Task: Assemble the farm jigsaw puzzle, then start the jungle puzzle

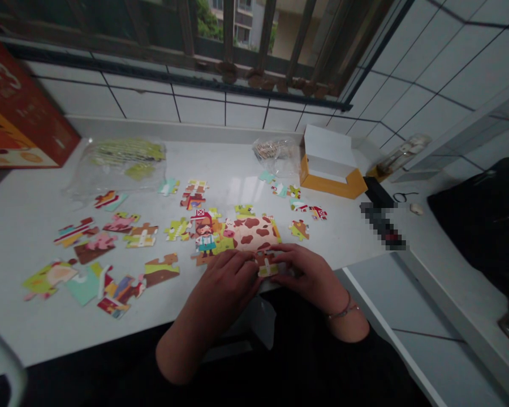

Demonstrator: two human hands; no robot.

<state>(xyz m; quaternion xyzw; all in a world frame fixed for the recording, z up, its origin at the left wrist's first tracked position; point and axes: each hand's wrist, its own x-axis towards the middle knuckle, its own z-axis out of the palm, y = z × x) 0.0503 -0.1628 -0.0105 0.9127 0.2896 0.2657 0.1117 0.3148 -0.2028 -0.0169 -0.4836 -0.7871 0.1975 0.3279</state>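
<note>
A brown puzzle piece with a pale fence (268,264) lies at the near edge of a partly joined puzzle, below the brown-spotted cow section (254,232). My right hand (305,272) pinches this piece from the right, thumb and fingers bent round its edge. Curled against its left side is my left hand (231,277), whose fingertips are partly hidden. Left of the cow, the joined part shows a farmer figure in blue overalls (206,242). A green piece (245,211) sits just above the cow.
Loose puzzle pieces (95,247) spread over the left of the white counter (220,161), with more pieces (300,229) at right. Plastic bags of pieces (129,161) and sticks (275,150) lie behind. An open yellow box (333,183) and a large red box (23,107) stand at the back.
</note>
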